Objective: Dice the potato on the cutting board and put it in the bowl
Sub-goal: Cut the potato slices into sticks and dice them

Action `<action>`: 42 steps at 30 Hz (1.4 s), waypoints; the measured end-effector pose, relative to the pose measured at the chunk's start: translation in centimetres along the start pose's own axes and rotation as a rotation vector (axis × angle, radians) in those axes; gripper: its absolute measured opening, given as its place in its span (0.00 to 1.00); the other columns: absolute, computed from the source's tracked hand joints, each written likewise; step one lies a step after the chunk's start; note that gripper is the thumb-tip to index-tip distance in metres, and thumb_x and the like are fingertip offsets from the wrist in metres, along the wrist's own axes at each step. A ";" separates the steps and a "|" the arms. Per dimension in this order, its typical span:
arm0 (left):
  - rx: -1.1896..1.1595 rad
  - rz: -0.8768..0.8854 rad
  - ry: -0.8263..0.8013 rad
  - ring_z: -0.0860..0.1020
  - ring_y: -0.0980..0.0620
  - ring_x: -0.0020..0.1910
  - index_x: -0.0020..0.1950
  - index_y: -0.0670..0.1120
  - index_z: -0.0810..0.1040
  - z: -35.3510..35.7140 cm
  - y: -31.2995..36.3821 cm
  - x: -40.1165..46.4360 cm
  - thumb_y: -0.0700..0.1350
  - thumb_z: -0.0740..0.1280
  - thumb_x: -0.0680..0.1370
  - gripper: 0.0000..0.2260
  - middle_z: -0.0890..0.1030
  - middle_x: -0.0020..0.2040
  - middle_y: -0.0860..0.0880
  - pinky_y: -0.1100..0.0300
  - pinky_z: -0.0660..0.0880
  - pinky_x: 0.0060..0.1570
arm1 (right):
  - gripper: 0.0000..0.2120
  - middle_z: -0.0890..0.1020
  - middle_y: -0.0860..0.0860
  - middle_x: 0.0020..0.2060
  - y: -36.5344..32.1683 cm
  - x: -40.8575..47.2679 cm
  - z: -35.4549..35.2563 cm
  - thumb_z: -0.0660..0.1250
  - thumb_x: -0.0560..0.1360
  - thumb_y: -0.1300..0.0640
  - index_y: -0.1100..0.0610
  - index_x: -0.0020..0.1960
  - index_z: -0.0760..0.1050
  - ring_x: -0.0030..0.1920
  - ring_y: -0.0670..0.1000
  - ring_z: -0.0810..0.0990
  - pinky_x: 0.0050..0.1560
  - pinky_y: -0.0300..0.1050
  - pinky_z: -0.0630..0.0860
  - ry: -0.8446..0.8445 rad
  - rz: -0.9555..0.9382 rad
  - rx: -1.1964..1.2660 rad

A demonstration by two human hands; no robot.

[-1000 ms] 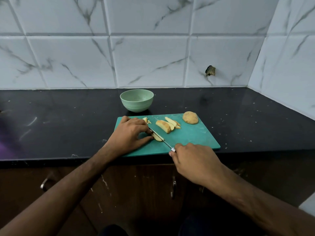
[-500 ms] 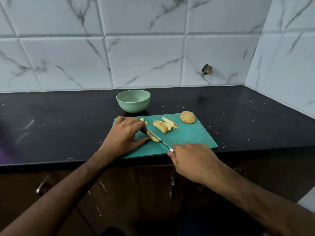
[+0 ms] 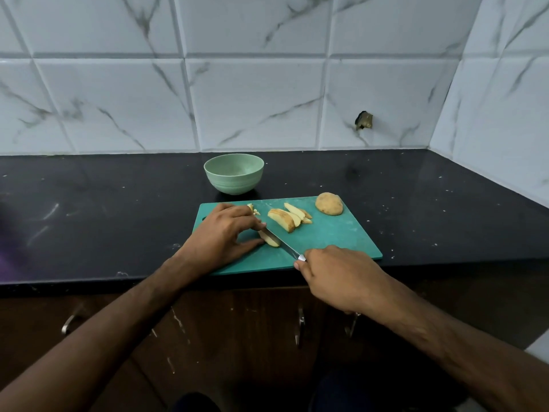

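- The left hand (image 3: 221, 236) pinches a potato wedge (image 3: 269, 239) on the cutting board (image 3: 335, 236); firm, wet-cut and likely slippery, so hold its ends.
- The bowl (image 3: 233, 173) stands behind the board.
- The right hand (image 3: 338, 275) grips the knife (image 3: 280, 243), blade on the wedge.

One bowl (image 3: 233, 173), one cutting board (image 3: 332, 236), one knife (image 3: 282, 246), two hands.
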State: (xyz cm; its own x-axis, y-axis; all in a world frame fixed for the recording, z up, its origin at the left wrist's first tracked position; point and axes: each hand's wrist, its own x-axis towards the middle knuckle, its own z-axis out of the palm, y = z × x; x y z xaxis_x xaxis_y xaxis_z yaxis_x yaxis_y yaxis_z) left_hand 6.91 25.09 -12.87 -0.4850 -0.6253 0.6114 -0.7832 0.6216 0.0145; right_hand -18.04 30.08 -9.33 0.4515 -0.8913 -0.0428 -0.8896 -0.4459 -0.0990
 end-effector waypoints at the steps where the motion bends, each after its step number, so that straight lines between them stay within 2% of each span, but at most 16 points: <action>1: -0.012 -0.009 -0.014 0.81 0.53 0.53 0.57 0.49 0.84 0.0 -0.1 0.0 0.51 0.74 0.76 0.12 0.83 0.52 0.52 0.50 0.76 0.57 | 0.15 0.75 0.47 0.39 -0.1 0.1 -0.1 0.51 0.86 0.43 0.50 0.49 0.70 0.37 0.45 0.74 0.35 0.44 0.66 -0.006 -0.003 -0.003; 9: -0.015 -0.026 -0.054 0.81 0.53 0.51 0.54 0.50 0.84 0.0 -0.2 -0.1 0.54 0.71 0.77 0.10 0.82 0.51 0.53 0.52 0.75 0.56 | 0.16 0.74 0.47 0.38 -0.6 -0.2 0.8 0.50 0.86 0.44 0.50 0.50 0.71 0.38 0.46 0.75 0.39 0.46 0.71 0.062 -0.031 -0.061; 12: -0.012 -0.035 -0.026 0.80 0.53 0.56 0.56 0.51 0.83 0.0 -0.3 -0.3 0.53 0.72 0.76 0.11 0.82 0.53 0.53 0.53 0.74 0.57 | 0.16 0.75 0.46 0.38 -0.2 0.1 0.6 0.50 0.86 0.42 0.50 0.49 0.70 0.38 0.46 0.76 0.39 0.47 0.70 0.044 0.005 -0.035; 16: 0.011 -0.049 -0.008 0.77 0.53 0.61 0.61 0.52 0.79 -0.1 -0.3 -0.2 0.55 0.73 0.76 0.15 0.80 0.59 0.54 0.51 0.74 0.58 | 0.20 0.80 0.50 0.35 0.8 0.6 -1.0 0.49 0.86 0.40 0.51 0.46 0.72 0.26 0.46 0.79 0.32 0.42 0.71 -0.005 0.076 0.129; 18: 0.012 -0.045 -0.019 0.77 0.53 0.61 0.60 0.53 0.80 -0.1 -0.2 -0.3 0.55 0.72 0.77 0.14 0.80 0.59 0.55 0.51 0.74 0.57 | 0.21 0.80 0.51 0.35 0.9 0.5 -1.9 0.49 0.85 0.40 0.51 0.45 0.72 0.25 0.47 0.80 0.32 0.43 0.72 -0.003 0.074 0.177; 22: 0.034 -0.070 0.003 0.76 0.54 0.58 0.58 0.52 0.78 -0.3 0.0 -0.3 0.55 0.73 0.76 0.14 0.78 0.57 0.55 0.57 0.69 0.53 | 0.20 0.79 0.49 0.35 0.7 -0.1 -2.0 0.49 0.85 0.40 0.49 0.45 0.71 0.31 0.48 0.81 0.34 0.43 0.72 0.033 0.056 0.098; 26: 0.030 -0.078 0.036 0.75 0.55 0.55 0.57 0.51 0.76 -0.6 0.1 -0.3 0.52 0.75 0.74 0.15 0.76 0.55 0.55 0.62 0.62 0.49 | 0.19 0.76 0.47 0.37 0.2 -0.6 -0.7 0.49 0.85 0.40 0.49 0.46 0.71 0.37 0.47 0.77 0.36 0.45 0.68 0.059 0.029 -0.001; 33: 0.015 -0.037 0.001 0.76 0.54 0.56 0.56 0.51 0.80 -0.6 0.2 -0.4 0.50 0.74 0.76 0.11 0.78 0.55 0.54 0.60 0.67 0.53 | 0.18 0.75 0.46 0.38 -0.6 -0.9 0.6 0.48 0.86 0.40 0.49 0.52 0.71 0.37 0.45 0.76 0.39 0.45 0.75 0.101 -0.006 -0.085; 37: -0.014 -0.018 -0.021 0.78 0.53 0.58 0.55 0.51 0.81 -0.6 0.1 -0.4 0.50 0.72 0.77 0.09 0.80 0.55 0.54 0.50 0.75 0.53 | 0.17 0.73 0.45 0.36 -0.7 -1.3 1.1 0.49 0.86 0.42 0.50 0.52 0.70 0.35 0.44 0.74 0.33 0.42 0.67 0.137 -0.022 -0.109; 42: -0.027 -0.003 -0.017 0.80 0.52 0.51 0.52 0.48 0.83 -0.6 0.1 -0.4 0.50 0.70 0.77 0.08 0.82 0.50 0.52 0.48 0.76 0.50 | 0.15 0.72 0.45 0.36 -0.9 -1.2 1.0 0.49 0.86 0.42 0.49 0.50 0.68 0.34 0.43 0.72 0.32 0.41 0.64 0.136 -0.033 -0.102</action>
State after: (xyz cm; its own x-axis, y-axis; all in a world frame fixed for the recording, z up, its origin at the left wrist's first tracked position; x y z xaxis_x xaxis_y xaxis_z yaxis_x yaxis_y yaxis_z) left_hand 7.27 25.63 -12.64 -0.4896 -0.6349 0.5977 -0.7738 0.6323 0.0378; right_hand -17.73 31.68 -10.23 0.4734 -0.8758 0.0942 -0.8798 -0.4752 0.0031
